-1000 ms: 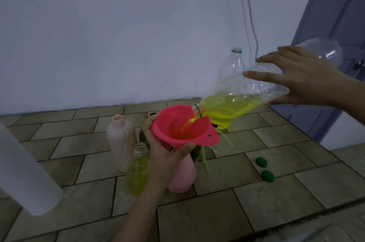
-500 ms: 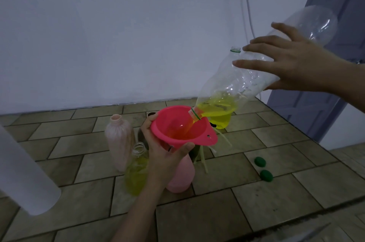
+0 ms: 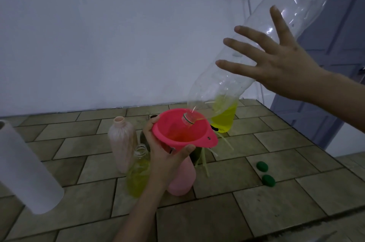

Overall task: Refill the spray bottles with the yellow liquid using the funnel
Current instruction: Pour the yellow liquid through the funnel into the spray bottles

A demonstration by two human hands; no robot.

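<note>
Head view: mid-pour. Big clear bottle (image 3: 256, 48) nearly drained, upended steeply, long axis running from base at upper right down to neck inside pink funnel (image 3: 183, 131). Right hand (image 3: 276, 64) pressing spread, straight fingers against bottle's side. Left hand (image 3: 166, 154) gripping funnel atop pink spray bottle (image 3: 183, 178). Peach bottle (image 3: 122, 143) looking unfilled; small clear bottle (image 3: 138, 174) part-full of yellow.
</note>
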